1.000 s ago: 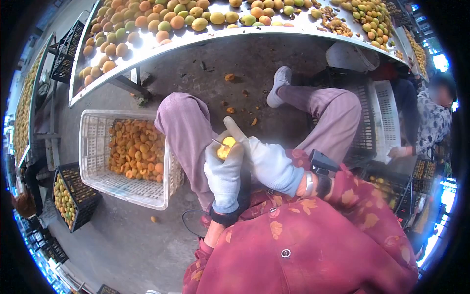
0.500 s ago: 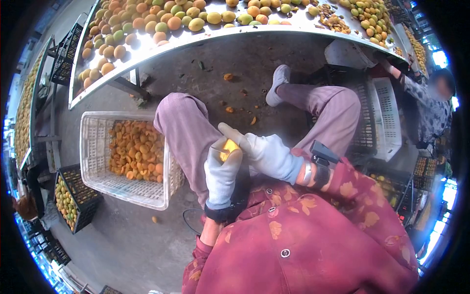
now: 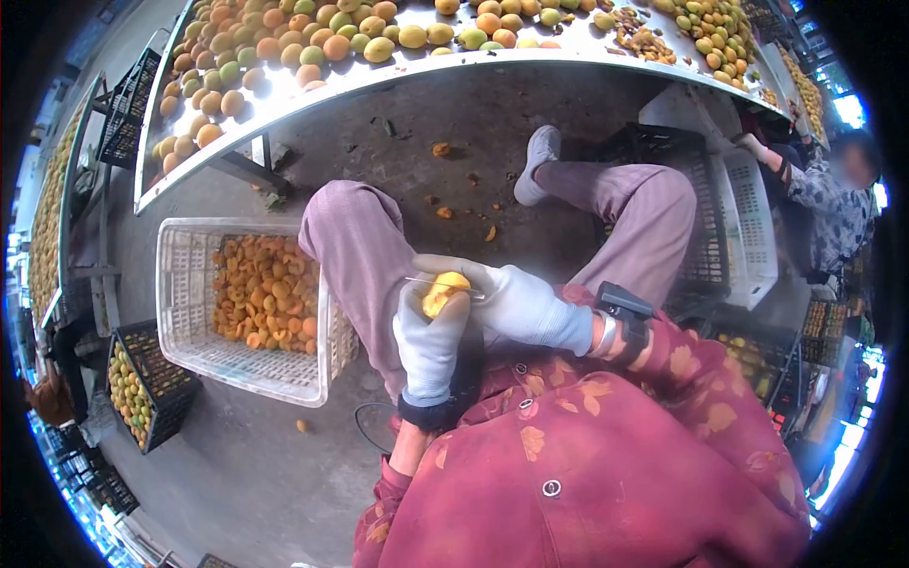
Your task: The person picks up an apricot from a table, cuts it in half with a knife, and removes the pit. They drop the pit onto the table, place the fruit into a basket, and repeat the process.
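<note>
Gloved in white, my left hand [image 3: 428, 339] is wrapped round a yellow-orange fruit [image 3: 442, 301] above my lap. Close on its right, my right hand [image 3: 516, 301] is closed on a thin blade [image 3: 445, 283], which lies across the fruit. The fruit's lower part shows a lighter, rough cut surface. Much of the blade's handle end is hidden by my right fingers. To the left of my knee stands a white plastic crate [image 3: 180, 312] with orange fruit pieces [image 3: 265, 293] inside.
A metal table [image 3: 398, 68] bearing whole fruit crosses the top. Black crates of fruit [image 3: 151, 383] stand at the left, with more crates [image 3: 748, 227] at the right. Another person [image 3: 833, 204] sits at the far right. Fruit scraps [image 3: 444, 212] lie on the floor.
My right hand has shifted slightly, its fingers now lower over the fruit. The blade now shows across the fruit, and more of the cut surface is visible. The other person's arm has moved.
</note>
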`<state>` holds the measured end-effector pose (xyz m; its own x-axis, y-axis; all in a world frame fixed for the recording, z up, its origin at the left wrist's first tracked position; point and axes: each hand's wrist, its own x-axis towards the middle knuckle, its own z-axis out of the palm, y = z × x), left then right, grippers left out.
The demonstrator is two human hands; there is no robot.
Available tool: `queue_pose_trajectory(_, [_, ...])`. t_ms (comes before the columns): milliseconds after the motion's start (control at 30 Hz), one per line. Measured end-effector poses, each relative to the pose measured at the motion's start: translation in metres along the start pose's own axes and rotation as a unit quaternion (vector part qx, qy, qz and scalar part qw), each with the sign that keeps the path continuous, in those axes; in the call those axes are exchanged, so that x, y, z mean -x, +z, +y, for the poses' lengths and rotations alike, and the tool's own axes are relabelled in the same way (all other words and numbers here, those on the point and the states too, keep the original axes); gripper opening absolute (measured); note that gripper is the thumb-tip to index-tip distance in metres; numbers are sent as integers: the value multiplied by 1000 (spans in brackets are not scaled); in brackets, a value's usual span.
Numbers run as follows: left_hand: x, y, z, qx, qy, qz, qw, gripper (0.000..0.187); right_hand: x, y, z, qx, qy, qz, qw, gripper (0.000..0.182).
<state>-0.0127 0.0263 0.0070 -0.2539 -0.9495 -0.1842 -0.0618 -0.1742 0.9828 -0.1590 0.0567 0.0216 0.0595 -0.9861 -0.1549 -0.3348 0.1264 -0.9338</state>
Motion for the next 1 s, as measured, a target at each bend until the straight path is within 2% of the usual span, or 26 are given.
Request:
queue_pose_trajectory(67, [2, -1, 1, -8, 21, -10, 1000, 34, -1, -1, 2, -19, -19, 4, 1000, 64])
queue_pose_trajectory(167, [1, 0, -3, -27, 46, -13, 998, 38, 0, -11, -6, -11, 16, -29, 999, 63])
queue_pose_trajectory(233, [1, -3, -7, -49, 42, -37, 997, 40, 3, -25, -25, 192, 3, -52, 980, 71])
queue_pose_trajectory(267, [2, -4, -7, -72, 37, -61, 995, 43, 2, -26, -27, 234, -4, -55, 971, 81])
queue_pose_trajectory(400, [0, -1, -5, -97, 82, -59, 990, 51, 4, -21, -15, 239, -32, -39, 970, 89])
queue_pose_trajectory(433, [1, -2, -6, -98, 82, -58, 990, 51, 1, -23, -22, 246, 8, -75, 966, 92])
queue_pose_trajectory(467, [3, -3, -7, -66, 38, -55, 996, 51, 0, -25, -26, 253, 48, -110, 960, 94])
queue_pose_trajectory(500, [4, -4, -8, -33, -6, -52, 998, 51, -1, -26, -28, 252, 49, -110, 960, 94])
queue_pose_trajectory(567, [4, -3, -9, -11, -7, -57, 998, 51, -1, -30, -28, 256, -6, -111, 960, 97])
queue_pose_trajectory(633, [3, -2, -7, 13, -8, -64, 998, 50, -2, -30, -25, 264, -7, -114, 958, 96])
queue_pose_trajectory(733, [1, -1, -4, -54, -8, -67, 996, 57, -2, -21, -15, 299, -5, -93, 950, 94])
queue_pose_trajectory(800, [0, 0, -6, -63, 42, -63, 995, 58, -1, -16, -15, 325, -3, -68, 943, 92])
queue_pose_trajectory(900, [-1, -3, -5, -111, 75, -73, 988, 58, -1, -13, -22, 287, 37, -60, 955, 83])
queue_pose_trajectory(1000, [-2, -6, -15, -54, 22, -59, 997, 53, -2, -10, -25, 274, 85, -82, 955, 82])
